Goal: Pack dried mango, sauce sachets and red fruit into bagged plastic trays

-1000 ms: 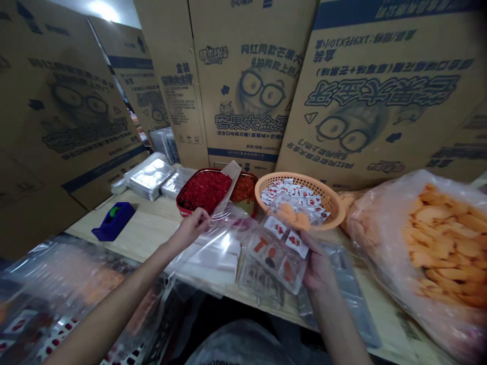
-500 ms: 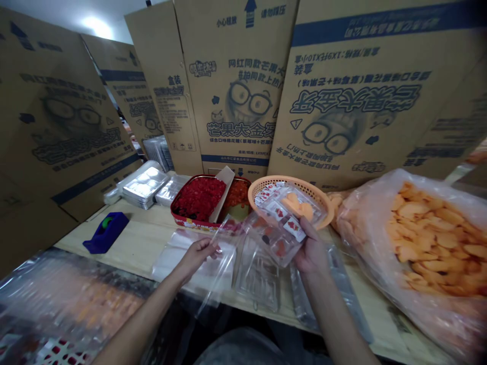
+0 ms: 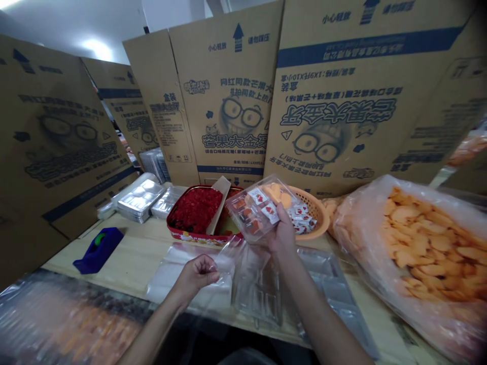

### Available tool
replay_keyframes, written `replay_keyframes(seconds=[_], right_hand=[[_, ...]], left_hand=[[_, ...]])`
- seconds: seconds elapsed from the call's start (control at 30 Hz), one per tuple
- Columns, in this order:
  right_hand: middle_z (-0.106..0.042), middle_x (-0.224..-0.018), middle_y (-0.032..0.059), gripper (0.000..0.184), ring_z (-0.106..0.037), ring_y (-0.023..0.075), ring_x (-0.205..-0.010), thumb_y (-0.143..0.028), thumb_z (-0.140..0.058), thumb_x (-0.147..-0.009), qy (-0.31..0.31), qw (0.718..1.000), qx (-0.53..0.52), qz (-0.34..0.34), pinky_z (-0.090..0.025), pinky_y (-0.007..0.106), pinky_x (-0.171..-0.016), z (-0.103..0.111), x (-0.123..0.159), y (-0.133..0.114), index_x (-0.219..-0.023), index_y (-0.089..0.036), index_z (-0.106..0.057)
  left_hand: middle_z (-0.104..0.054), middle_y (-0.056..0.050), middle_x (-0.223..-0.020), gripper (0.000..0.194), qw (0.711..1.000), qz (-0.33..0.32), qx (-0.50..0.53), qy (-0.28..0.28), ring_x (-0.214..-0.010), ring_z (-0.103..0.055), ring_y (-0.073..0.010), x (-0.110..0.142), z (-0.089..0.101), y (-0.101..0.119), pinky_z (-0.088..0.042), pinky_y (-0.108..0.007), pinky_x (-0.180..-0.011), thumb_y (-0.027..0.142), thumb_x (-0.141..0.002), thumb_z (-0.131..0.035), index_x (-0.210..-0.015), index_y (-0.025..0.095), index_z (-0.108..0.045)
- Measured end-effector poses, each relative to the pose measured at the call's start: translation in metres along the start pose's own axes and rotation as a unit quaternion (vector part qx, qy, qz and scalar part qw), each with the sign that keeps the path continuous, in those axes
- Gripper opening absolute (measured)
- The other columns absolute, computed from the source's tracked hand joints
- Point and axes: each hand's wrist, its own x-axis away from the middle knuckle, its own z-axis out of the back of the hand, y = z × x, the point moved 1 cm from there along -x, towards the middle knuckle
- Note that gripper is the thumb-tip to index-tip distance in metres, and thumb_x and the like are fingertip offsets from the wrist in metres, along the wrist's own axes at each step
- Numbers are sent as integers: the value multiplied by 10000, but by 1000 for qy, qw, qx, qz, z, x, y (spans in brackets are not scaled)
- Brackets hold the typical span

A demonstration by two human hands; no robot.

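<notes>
My right hand (image 3: 282, 230) grips a clear plastic tray (image 3: 240, 229) of several compartments, tilted up in front of the orange basket (image 3: 321, 205). In it lie orange pieces (image 3: 276, 192), small white packets with red print (image 3: 258, 195) and reddish bits. My left hand (image 3: 198, 274) is closed, thumb against fingers, pinching a clear plastic bag (image 3: 224, 253) that stretches toward the tray. Beneath the left hand lies a stack of flat clear bags (image 3: 163, 276). Below the held tray an empty clear tray (image 3: 262, 294) rests on the table.
A red tin (image 3: 196, 208) of red and orange bits stands behind, a cardboard divider (image 3: 218, 205) in it. A blue tape dispenser (image 3: 99, 249) and stacked trays (image 3: 139, 196) are left. A large bag of orange pieces (image 3: 422, 243) sits right. Cardboard boxes (image 3: 232, 111) wall the back.
My right hand has carried the filled tray up and to the left, away from my left hand. My left hand keeps its pinch on the bag. The view has tilted upward.
</notes>
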Motion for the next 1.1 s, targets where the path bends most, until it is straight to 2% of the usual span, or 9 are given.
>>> replay_keyframes(seconds=[0.13, 0.33, 0.53, 0.63, 0.8, 0.93, 1.1], right_hand=[[-697, -853, -4, 272, -656, 155, -775, -279, -625, -726, -17, 1000, 9, -2, -543, 357, -780, -4, 4, 2, -988, -208, -612], [-692, -888, -5, 288, -636, 179, -873, -319, -653, -699, -59, 998, 18, 16, -538, 393, -795, -3, 8, 1, -965, -218, -610], [-689, -877, -9, 292, -643, 143, -791, -307, -679, -686, -78, 995, 38, 56, -540, 329, -767, -5, 14, 6, -953, -212, -609], [-684, -849, -33, 290, -637, 123, -760, -281, -692, -678, -74, 995, 46, 45, -536, 296, -743, -2, 18, 8, -949, -231, -605], [-677, -818, -48, 253, -627, 105, -714, -223, -704, -656, -62, 998, 35, -1, -535, 249, -677, 7, 17, 10, -893, -224, -614], [-684, -830, -50, 245, -631, 103, -735, -194, -700, -646, -60, 998, 10, -32, -531, 244, -707, 10, 17, 15, -876, -232, -626], [-687, -804, -61, 248, -632, 107, -722, -167, -713, -618, -61, 998, 16, -26, -538, 242, -683, 15, 18, 14, -843, -234, -632]], left_hand=[[-547, 50, -581, 385, 1000, 17, 6, -14, -546, -459, -61, 1, 0, -3, -331, -187, -536, 317, -482, -811, -743, 142, -589], [-575, 28, -604, 335, 999, 33, 8, -13, -565, -490, -73, 2, 0, -6, -371, -205, -576, 328, -496, -806, -687, 135, -610], [-580, 28, -599, 316, 999, 42, 11, -7, -567, -508, -80, 3, -5, -1, -385, -215, -594, 321, -491, -809, -657, 139, -612], [-590, 19, -578, 327, 999, 48, 24, -2, -556, -522, -90, 4, -5, 1, -392, -224, -594, 346, -492, -805, -639, 138, -600], [-618, 13, -593, 328, 996, 68, 45, 36, -574, -564, -99, 9, -5, 5, -391, -215, -596, 368, -524, -788, -661, 144, -591], [-628, 17, -590, 334, 993, 78, 66, 62, -573, -572, -94, 11, -7, 7, -391, -206, -593, 358, -511, -797, -669, 150, -590], [-627, 18, -573, 341, 988, 59, 107, 100, -570, -571, -90, 10, -2, 10, -387, -195, -589, 358, -495, -805, -644, 152, -578]])
